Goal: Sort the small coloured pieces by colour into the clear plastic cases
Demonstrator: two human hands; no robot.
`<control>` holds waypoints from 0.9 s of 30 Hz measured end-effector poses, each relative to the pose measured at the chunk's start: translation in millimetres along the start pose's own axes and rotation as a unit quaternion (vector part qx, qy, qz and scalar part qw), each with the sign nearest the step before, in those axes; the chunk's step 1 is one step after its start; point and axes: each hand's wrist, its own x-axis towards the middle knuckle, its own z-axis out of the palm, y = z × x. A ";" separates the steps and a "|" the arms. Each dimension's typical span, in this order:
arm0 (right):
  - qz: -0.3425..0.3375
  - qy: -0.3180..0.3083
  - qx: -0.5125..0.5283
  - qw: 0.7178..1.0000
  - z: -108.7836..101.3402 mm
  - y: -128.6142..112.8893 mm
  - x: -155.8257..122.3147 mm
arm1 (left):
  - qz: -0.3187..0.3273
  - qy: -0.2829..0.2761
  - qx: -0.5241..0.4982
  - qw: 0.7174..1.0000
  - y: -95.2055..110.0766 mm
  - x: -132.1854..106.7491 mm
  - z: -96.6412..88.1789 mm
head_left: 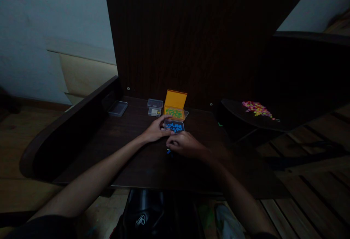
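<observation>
A small clear box (175,125) full of blue pieces sits on the dark wooden table (131,166). My left hand (155,130) rests against the box's left side, its fingers curled round the near corner. Just below the box my right hand (184,145) is closed in a pinch; a speck of blue (168,151) shows under its fingers. Behind the blue box stands an open orange box (175,105) holding green and yellow pieces.
Two small clear boxes (154,108) stand left of the orange box, and a flat clear lid (117,108) lies farther left. A pile of pink and yellow pieces (257,109) lies on a dark round surface at right. A tall dark board rises behind the table.
</observation>
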 end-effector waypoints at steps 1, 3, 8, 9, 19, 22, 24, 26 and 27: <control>0.001 0.021 0.023 1.000 -5.7 2.5 0.2 | 0.005 -0.001 0.000 1.000 -0.6 0.2 -0.1; 0.004 0.069 0.064 0.996 -16.6 8.0 1.7 | 0.005 -0.005 -0.004 1.000 -1.1 0.2 0.3; 0.016 0.123 0.084 0.989 -30.9 22.8 13.5 | -0.003 -0.022 -0.012 1.000 0.5 -1.0 2.8; 0.018 0.124 0.075 0.989 -30.9 25.5 16.4 | -0.004 -0.024 -0.015 1.000 0.9 -1.1 3.1; 0.035 0.099 0.039 0.994 -15.0 40.2 28.0 | -0.010 -0.017 -0.037 0.999 5.2 -1.3 3.9; 0.041 0.100 0.031 0.994 -14.4 40.0 28.5 | -0.016 -0.011 -0.047 0.999 4.1 -0.6 3.6; 0.041 0.105 0.030 0.993 -14.8 39.6 28.6 | -0.020 -0.007 -0.050 0.999 3.5 -0.2 3.4; 0.039 0.109 0.030 0.993 -15.2 39.3 28.4 | -0.026 -0.001 -0.054 0.998 3.4 0.1 3.4; 0.038 0.109 0.030 0.993 -15.4 39.3 28.2 | -0.028 0.002 -0.055 0.998 3.5 0.1 3.5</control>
